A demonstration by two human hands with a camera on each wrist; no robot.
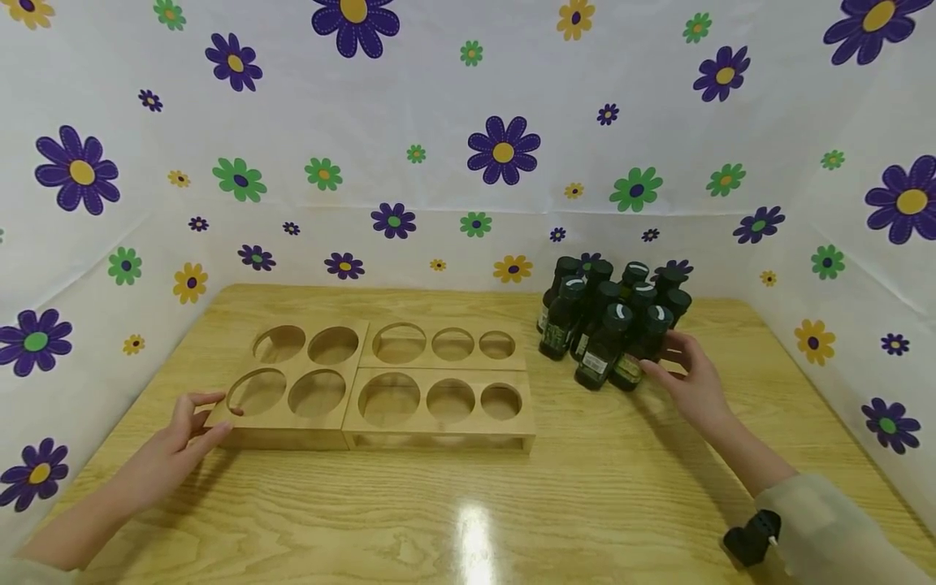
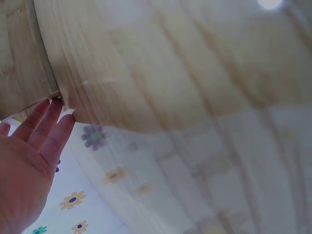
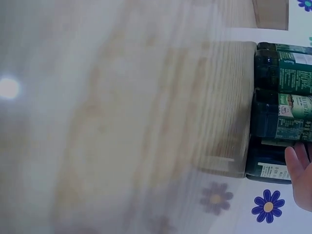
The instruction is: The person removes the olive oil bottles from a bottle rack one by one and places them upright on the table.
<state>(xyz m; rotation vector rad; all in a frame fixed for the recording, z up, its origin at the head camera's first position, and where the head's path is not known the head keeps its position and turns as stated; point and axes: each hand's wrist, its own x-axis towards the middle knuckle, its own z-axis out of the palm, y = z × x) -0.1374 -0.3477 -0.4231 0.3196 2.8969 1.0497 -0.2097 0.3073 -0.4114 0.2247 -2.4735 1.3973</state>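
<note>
My left hand (image 1: pixel 175 447) grips the near left corner of a wooden rack (image 1: pixel 351 341), thumb at its front edge. One fingertip shows through the front left hole. Seen from the left wrist, the fingers of that hand (image 2: pixel 24 170) reach up to the board's edge. My right hand (image 1: pixel 695 386) is at the right side of a dark bottle (image 1: pixel 643 337) in the front of a cluster, fingers loosely bent, thumb by the label. In the right wrist view its fingers (image 3: pixel 294 163) overlap the dark bottles (image 3: pixel 280 114), which have green labels.
Several more dark capped bottles (image 1: pixel 566 313) stand upright close together at the back right. The rack is made of joined sections with round holes of different sizes. A small black object (image 1: pixel 749 540) is at the right sleeve. Flowered cloth (image 1: pixel 409 122) encloses the table.
</note>
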